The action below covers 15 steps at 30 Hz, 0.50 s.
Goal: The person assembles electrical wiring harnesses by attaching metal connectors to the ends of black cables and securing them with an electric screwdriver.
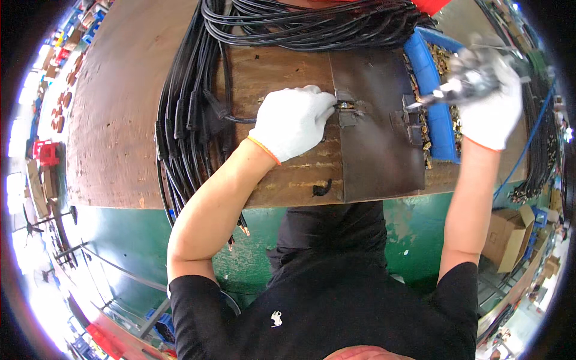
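My left hand [294, 122], in a white glove, is closed round the end of a black cable [241, 119] that comes in from the left. Its fingertips meet at a small metal jig [347, 118] on a dark metal plate [384, 159]. A small brassy piece [344, 106] sits in the jig beside the fingertips. To the right, my gloved right hand [493, 111] grips a silvery hand tool [471, 83] with a narrow tip pointing left. Motion smears the tool, so its exact kind cannot be told. It is raised over a blue bin [437, 114].
Thick bundles of black cable [306, 27] lie along the back and left of the wooden table [120, 132]. Brass parts fill the blue bin and lie along its left side. A black scrap [322, 188] rests near the front edge. A blue hose [531, 141] runs down at right.
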Available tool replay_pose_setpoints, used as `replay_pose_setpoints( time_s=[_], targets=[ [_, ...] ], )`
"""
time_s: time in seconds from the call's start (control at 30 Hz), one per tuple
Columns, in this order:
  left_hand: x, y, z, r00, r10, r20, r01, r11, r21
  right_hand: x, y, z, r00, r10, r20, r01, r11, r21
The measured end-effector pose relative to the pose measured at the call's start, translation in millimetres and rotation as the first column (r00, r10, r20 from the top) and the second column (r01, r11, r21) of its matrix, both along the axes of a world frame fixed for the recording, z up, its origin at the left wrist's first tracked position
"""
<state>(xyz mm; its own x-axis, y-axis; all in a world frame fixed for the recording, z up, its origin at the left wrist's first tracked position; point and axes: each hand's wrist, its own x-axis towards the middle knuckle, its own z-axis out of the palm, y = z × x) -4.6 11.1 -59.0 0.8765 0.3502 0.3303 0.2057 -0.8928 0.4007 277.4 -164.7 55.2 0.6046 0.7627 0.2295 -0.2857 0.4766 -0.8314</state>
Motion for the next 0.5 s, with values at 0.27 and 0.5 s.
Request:
replay_pose_setpoints(
  time_s=[0.27,0.5],
  targets=[
    [5.5,-0.4,4.4,0.999,-0.021,-0.036,0.02,1.0,-0.022,-93.8,75.1,-36.8,0.997,0.026,0.067,-0.036,0.989,0.147],
    [4.4,0.6,8.3,0.998,-0.026,-0.063,0.025,1.0,-0.017,-70.5,69.1,-63.3,0.958,0.276,0.076,-0.281,0.956,0.078]
  ],
)
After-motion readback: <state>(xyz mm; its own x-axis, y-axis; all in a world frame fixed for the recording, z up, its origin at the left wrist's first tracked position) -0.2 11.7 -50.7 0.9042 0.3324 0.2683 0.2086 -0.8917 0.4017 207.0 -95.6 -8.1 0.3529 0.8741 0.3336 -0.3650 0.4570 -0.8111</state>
